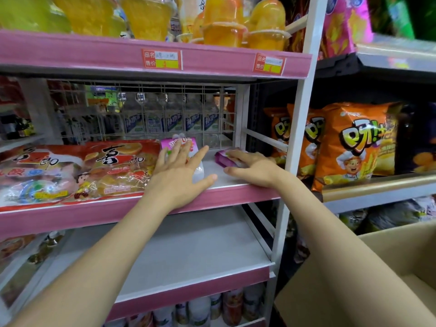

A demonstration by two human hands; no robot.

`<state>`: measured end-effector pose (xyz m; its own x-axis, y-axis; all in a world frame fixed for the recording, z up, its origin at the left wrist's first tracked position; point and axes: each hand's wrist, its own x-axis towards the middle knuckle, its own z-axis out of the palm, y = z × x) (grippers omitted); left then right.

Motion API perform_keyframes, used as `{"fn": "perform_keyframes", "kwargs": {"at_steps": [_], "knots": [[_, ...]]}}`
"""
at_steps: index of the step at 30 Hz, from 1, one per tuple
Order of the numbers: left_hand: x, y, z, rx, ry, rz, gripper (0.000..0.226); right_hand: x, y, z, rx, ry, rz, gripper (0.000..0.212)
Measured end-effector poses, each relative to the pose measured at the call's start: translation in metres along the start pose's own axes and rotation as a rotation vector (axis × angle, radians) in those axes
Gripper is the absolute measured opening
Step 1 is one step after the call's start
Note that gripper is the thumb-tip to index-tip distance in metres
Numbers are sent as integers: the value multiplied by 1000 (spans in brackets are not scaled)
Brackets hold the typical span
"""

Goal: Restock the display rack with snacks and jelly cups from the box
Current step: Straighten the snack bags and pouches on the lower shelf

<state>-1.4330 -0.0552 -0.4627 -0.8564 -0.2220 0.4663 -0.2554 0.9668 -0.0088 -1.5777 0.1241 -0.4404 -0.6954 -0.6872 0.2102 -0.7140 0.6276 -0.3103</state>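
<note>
My left hand (179, 171) lies flat with spread, straight fingers on a pink and white snack pack (182, 142) on the middle shelf (236, 192) of the pink display rack. My right hand (252, 167) rests with straight fingers on a small purple snack pack (223, 156) at the shelf's right end. Large red snack bags (94, 168) fill the left of that shelf. Orange and yellow jelly cups (224, 27) stand on the top shelf. A corner of the cardboard box (377, 267) shows at the lower right.
The shelf below (188, 251) has a bare grey surface. Bottles and cans (212, 310) stand on the lowest shelf. A white upright post (299, 128) bounds the rack on the right. Orange chip bags (354, 142) sit on the neighbouring rack. A wire grid (141, 109) backs the middle shelf.
</note>
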Motion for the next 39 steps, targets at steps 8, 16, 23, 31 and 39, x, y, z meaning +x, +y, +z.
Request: {"fn": "perform_keyframes", "kwargs": {"at_steps": [8, 16, 23, 31, 39], "knots": [[-2, 1, -3, -9, 9, 7, 76, 0, -3, 6, 66, 72, 137, 83], [-1, -1, -2, 1, 8, 4, 74, -5, -4, 6, 353, 320, 149, 54], [-2, -1, -5, -44, -1, -8, 68, -18, -9, 0, 411, 437, 145, 28], [4, -4, -5, -105, -3, -2, 63, -36, -19, -5, 702, 700, 20, 22], [-1, 0, -21, -460, 177, 40, 68, -42, -55, 3, 1045, 560, -184, 21]]}}
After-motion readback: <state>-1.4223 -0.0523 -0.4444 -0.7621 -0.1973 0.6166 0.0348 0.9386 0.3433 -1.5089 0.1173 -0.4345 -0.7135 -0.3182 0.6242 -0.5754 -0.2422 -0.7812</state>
